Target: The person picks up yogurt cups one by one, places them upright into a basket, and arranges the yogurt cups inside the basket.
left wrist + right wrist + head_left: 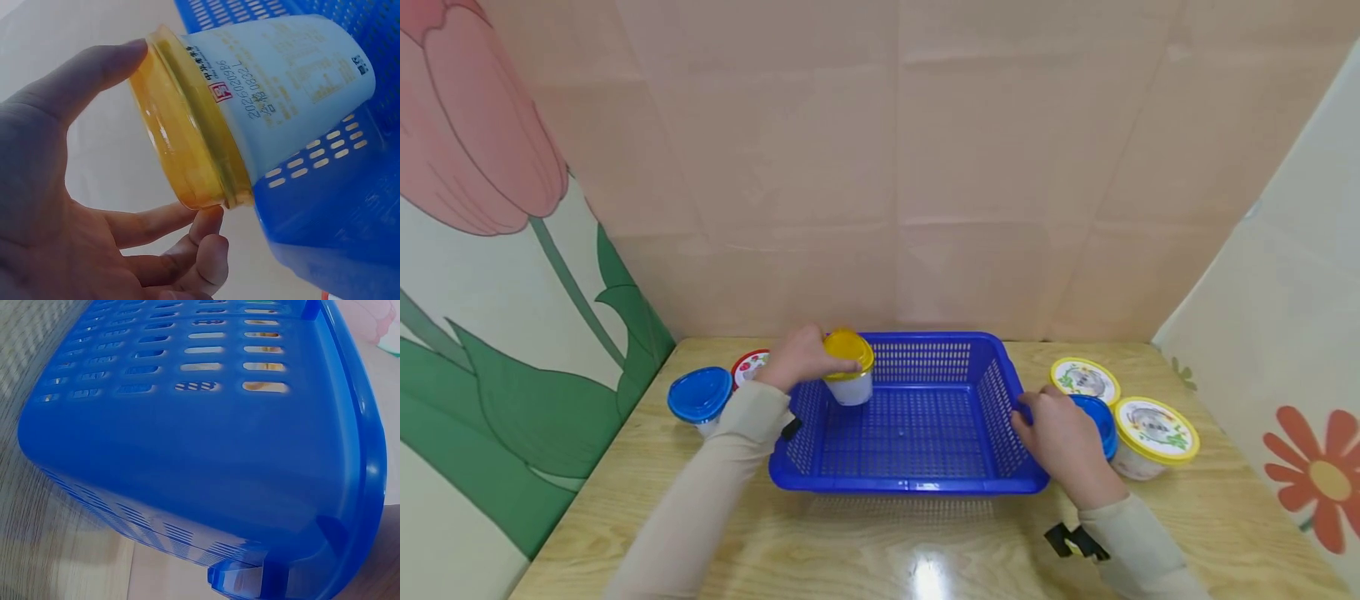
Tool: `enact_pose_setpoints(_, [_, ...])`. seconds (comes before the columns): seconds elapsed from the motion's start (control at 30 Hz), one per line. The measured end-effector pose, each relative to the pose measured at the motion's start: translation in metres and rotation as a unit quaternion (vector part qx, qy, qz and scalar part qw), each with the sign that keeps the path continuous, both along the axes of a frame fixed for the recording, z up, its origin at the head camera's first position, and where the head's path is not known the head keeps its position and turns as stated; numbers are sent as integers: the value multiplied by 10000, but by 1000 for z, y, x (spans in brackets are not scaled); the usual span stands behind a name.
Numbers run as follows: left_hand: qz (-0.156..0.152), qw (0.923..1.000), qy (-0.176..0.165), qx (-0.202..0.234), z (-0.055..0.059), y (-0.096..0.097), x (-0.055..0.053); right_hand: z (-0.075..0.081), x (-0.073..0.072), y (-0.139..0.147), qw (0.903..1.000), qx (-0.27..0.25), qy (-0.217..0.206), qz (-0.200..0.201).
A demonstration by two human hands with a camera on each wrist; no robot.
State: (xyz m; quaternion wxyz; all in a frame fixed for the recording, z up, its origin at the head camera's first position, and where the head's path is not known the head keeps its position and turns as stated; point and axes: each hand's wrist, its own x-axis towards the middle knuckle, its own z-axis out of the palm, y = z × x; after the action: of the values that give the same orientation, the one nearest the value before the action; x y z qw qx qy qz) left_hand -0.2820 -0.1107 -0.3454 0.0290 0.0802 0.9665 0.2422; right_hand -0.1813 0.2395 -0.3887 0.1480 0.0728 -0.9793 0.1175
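Note:
My left hand (805, 358) pinches the yellow lid of a white cup (852, 390), thumb on one side and fingertips on the other. The cup is over the left end of a blue plastic basket (910, 485) with slotted walls. In the left wrist view, printed text shows on the white side of the cup (300, 81), and the basket wall is behind it. My right hand (1063, 442) grips the basket's right rim, fingers curled at its edge. The right wrist view shows the basket's blue wall (187, 437), with the hand out of sight.
Left of the basket stand a blue-lidded tub (700, 396) and a red-rimmed tub (748, 367), partly hidden by my left hand. To the right are two yellow-rimmed tubs (1157, 429) and a blue-lidded one (1097, 421). A covered wall (895, 208) rises behind the wooden table (865, 558).

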Motion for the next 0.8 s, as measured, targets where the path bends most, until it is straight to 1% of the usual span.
enact_pose_setpoints(0.1, [84, 9999, -103, 31, -3, 1, -2, 0, 0, 0, 10000, -8, -14, -3])
enact_pose_setpoints(0.27, [182, 9996, -203, -48, -7, 2, -4, -1, 0, 1, 10000, -48, -13, 3])
enact_pose_setpoints(0.6, [169, 9993, -169, -284, -12, 5, -5, 1, 1, 0, 9999, -102, -73, -8])
enact_pose_setpoints(0.8, [93, 9992, -131, -372, -15, 5, -7, 1, 1, 0, 9999, -87, -116, -10])
